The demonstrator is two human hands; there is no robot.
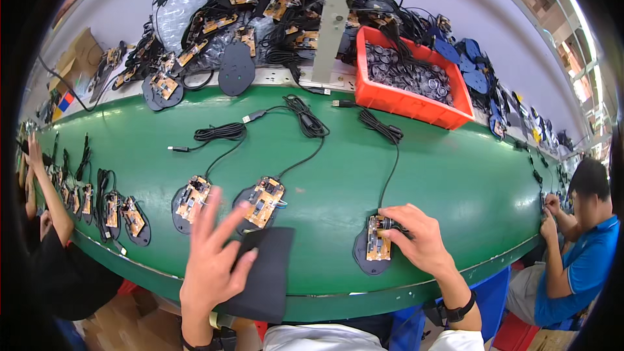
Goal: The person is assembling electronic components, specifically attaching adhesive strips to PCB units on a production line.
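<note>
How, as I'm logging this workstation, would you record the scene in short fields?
Right hand: pinching a small dark part at a circuit board on a dark base
Left hand: fingers spread, over a black sheet; contact unclear
Beyond left hand: two cabled boards
Surface: green bench
Bench's far side: red bin of small parts
Others: person in blue at right

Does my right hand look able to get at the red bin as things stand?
Probably yes, with a stretch: nothing appears to stand between the right hand and the red bin, though that hand is busy at a circuit board.
</note>
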